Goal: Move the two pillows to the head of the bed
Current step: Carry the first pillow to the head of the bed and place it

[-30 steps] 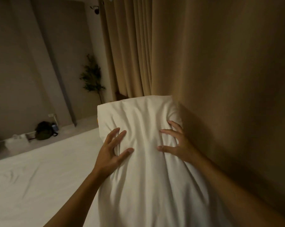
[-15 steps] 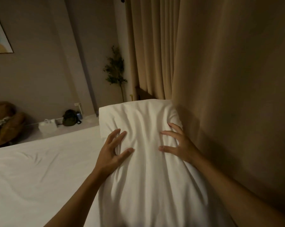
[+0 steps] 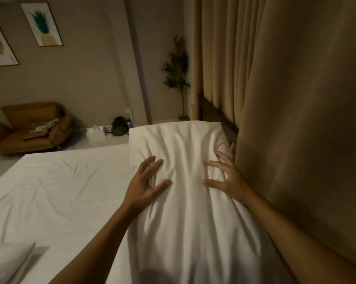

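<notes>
A long white pillow [image 3: 185,212] lies on the bed [image 3: 60,191] along its right side, beside the dark headboard [image 3: 218,115] and the curtain. My left hand [image 3: 146,185] and my right hand [image 3: 226,177] both rest on top of the pillow with fingers spread, pressing into the cloth and wrinkling it. Neither hand grips it. A corner of a second white pillow [image 3: 11,261] shows at the bottom left of the bed.
A beige curtain [image 3: 296,99] hangs close on the right. Beyond the bed stand a brown armchair [image 3: 33,128], a dark bag [image 3: 119,128], a white box [image 3: 96,134] on the floor and a potted plant [image 3: 178,72] in the corner.
My view has swung left, showing the armchair, wall pictures and the second pillow's corner. Both hands stay pressed on the pillow in nearly the same spot.
</notes>
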